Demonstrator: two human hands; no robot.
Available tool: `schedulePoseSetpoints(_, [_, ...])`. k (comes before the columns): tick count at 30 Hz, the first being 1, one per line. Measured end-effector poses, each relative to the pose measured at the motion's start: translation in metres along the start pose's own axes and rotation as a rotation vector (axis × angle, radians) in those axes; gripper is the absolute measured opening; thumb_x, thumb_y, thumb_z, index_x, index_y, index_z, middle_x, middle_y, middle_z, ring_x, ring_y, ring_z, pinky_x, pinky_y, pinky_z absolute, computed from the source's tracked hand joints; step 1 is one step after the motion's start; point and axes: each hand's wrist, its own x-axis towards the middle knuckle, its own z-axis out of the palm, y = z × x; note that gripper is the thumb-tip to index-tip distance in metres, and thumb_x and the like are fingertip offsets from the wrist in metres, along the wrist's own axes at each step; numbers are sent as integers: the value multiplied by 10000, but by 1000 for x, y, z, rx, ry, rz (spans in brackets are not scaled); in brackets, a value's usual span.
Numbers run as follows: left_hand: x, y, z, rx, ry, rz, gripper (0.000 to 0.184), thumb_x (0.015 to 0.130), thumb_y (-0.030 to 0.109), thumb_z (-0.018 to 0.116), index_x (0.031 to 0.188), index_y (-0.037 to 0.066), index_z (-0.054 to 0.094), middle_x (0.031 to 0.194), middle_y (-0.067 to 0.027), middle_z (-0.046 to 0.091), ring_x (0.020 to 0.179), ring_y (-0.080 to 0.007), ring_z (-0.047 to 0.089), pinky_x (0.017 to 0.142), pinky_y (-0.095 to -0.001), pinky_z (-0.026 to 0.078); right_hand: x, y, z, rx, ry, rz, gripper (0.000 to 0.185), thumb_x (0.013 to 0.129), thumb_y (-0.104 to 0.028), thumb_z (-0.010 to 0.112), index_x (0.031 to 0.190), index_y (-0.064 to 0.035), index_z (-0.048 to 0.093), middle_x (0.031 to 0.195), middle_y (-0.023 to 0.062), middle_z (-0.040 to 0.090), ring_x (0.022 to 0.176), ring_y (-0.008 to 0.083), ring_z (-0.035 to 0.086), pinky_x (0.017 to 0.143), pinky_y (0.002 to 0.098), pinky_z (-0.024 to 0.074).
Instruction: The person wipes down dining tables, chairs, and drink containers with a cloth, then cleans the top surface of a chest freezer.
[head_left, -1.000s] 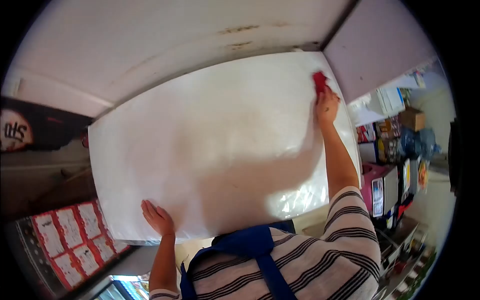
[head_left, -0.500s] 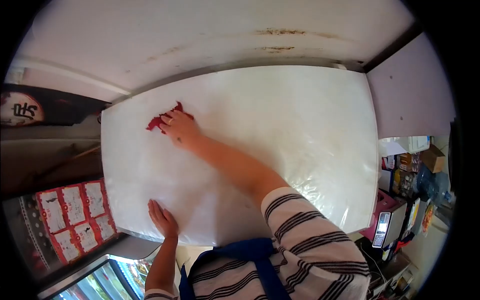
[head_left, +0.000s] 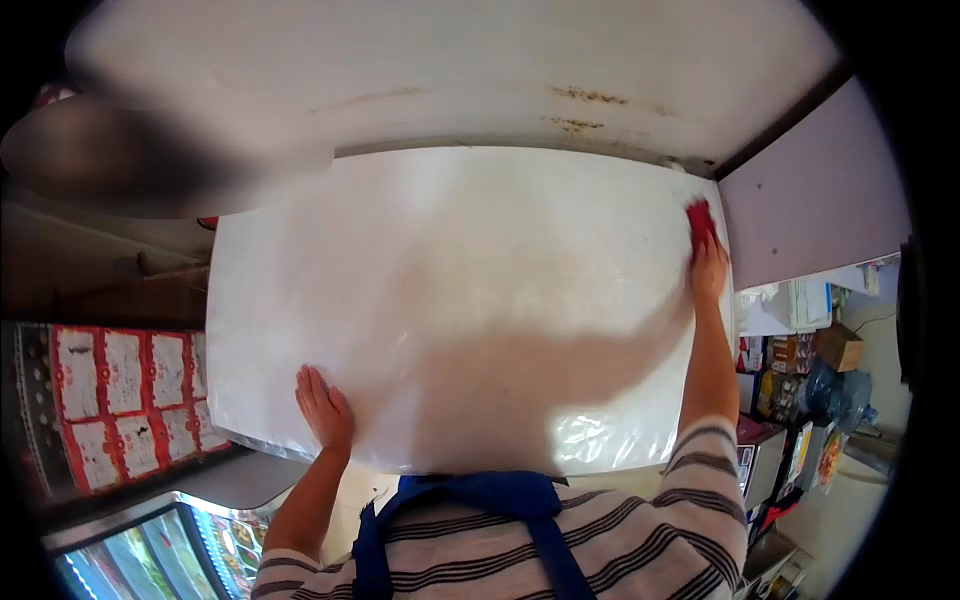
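Note:
A white table top with a clear plastic cover spreads in front of me. My right hand is stretched out to its far right edge, with the fingers closed on a dark red cloth that is pressed against the surface. Low on the left side, my left hand lies flat on the cover, fingers extended and holding nothing.
A whitish wall with brown stains rises behind the table, and a pale panel borders its right side. Red-and-white printed sheets stand at left, above a lit glass cabinet. A cardboard box and plastic bottles crowd the right.
My right hand has swept the red cloth from the table's upper left to the far right edge. The left hand stays flat in nearly the same place.

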Motion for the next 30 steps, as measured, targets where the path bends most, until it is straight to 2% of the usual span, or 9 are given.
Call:
schedulePoseSetpoints(2, [0,0,2,-7,4,-14,478,853,170,417,1280,-34,349,1333,-206,342,1254,-358,288,1039,-466,191,-50,20,-21,-43,114,22,339,868,-196,470,1161,-37,529,1122,202,535,1021,366,491,900,416,370])
schedulePoseSetpoints(6, [-5,-2,9,-196,84,-43,509,818,128,481,1281,-34,344,1332,-209,338,1246,-364,294,1038,-470,199,-130,-1,-46,-127,100,87,341,848,-186,473,1139,-22,543,1153,202,528,991,358,508,879,418,379])
schedulePoseSetpoints(9, [-5,-3,1,-558,160,-106,489,803,115,526,1249,-31,389,1299,-193,394,1203,-350,362,1041,-456,207,-182,-60,-54,-177,113,105,333,832,-169,490,1113,-2,553,1165,200,525,974,353,514,863,418,384])
schedulePoseSetpoints(14, [-7,-30,-16,-1093,192,-184,340,808,121,559,1136,33,529,1174,-157,521,1098,-308,474,951,-371,356,-251,-200,-65,-90,-2,-36,340,821,-146,508,1121,11,540,1186,231,500,1023,383,490,916,437,351])
schedulePoseSetpoints(15, [-13,-43,-29,-1095,218,-217,340,808,121,559,1136,33,529,1174,-157,521,1098,-308,474,951,-371,356,-264,-233,-67,-67,-6,-94,345,821,-141,507,1129,12,533,1185,240,496,1038,388,482,927,445,343])
schedulePoseSetpoints(18, [-47,-89,-78,-1060,74,-49,265,820,98,566,1076,29,568,1049,-119,599,977,-244,566,861,-312,426,-298,-323,-66,86,-37,-271,369,813,-122,507,1150,27,507,1214,254,464,1103,405,431,963,454,311])
schedulePoseSetpoints(21, [-107,-151,-90,-1088,35,-216,237,834,86,553,1060,18,576,991,-115,623,934,-213,590,821,-298,448,-333,-416,-64,243,-113,-512,374,796,-99,512,1150,22,508,1218,249,458,1120,404,414,969,465,300])
schedulePoseSetpoints(25, [-183,-219,-106,-1112,131,-647,232,859,87,523,1061,-20,564,945,-118,639,893,-168,608,789,-262,464,-377,-529,-59,431,-210,-877,388,797,-108,521,1174,-19,503,1247,202,447,1131,397,405,961,465,314])
schedulePoseSetpoints(30, [-230,-256,-102,-1125,192,-886,239,876,101,504,1073,-24,554,933,-121,640,895,-174,607,795,-267,463,-401,-642,-52,601,-358,-1035,362,816,-126,523,1171,-54,515,1271,161,437,1170,373,379,970,479,293])
